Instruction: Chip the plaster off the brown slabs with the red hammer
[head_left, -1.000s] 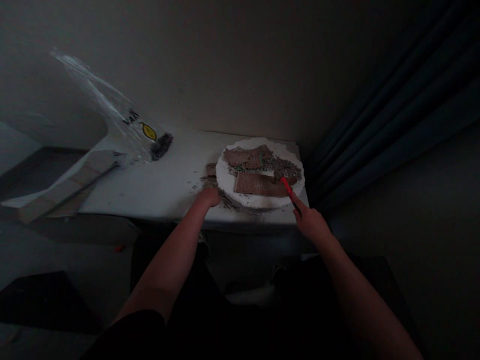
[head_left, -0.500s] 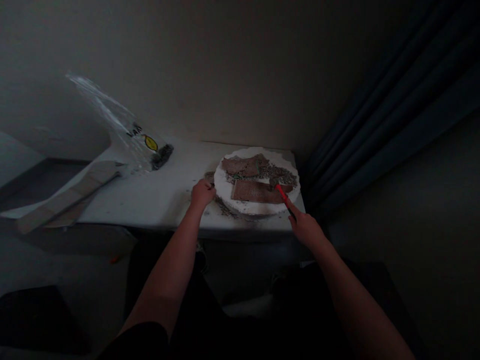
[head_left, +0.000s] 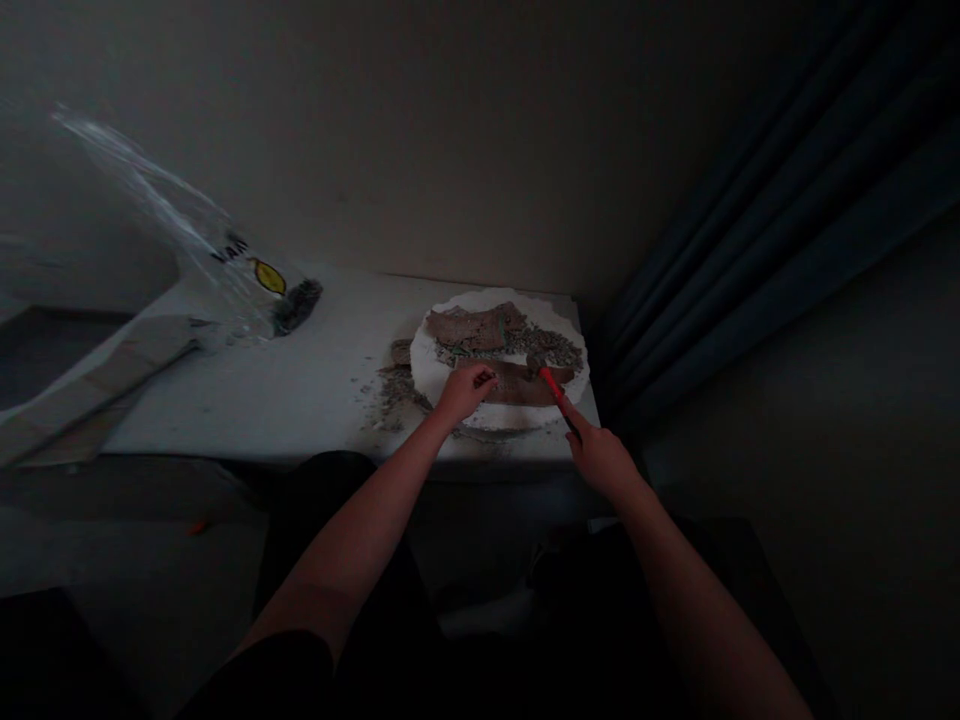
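Note:
A white round block [head_left: 431, 372] with a rough edge carries two flat brown textured pieces and grey crumbs. My right hand [head_left: 600, 455] is closed round the red and black handle of a hammer [head_left: 553, 385]. The hammer's dark head rests at or just above the right part of the front brown piece [head_left: 517, 385]. Over the left end of that piece is my left hand [head_left: 465, 390], its fingers pinched together; what they hold, if anything, is too dark to make out. Behind lies the broken brown piece [head_left: 472, 328], amid grey crumbs [head_left: 555, 345].
The block stands on a white table [head_left: 315, 390] against a wall, near its right end. A clear plastic bag [head_left: 187, 230] with dark contents stands left, beside cardboard strips [head_left: 97, 390]. Debris [head_left: 394, 395] lies left of the block. Dark curtains [head_left: 720, 220] hang at right.
My left hand has moved right, from beside the block's left edge to over the front brown piece. My right hand keeps hold of the hammer near the same spot. The view has shifted slightly.

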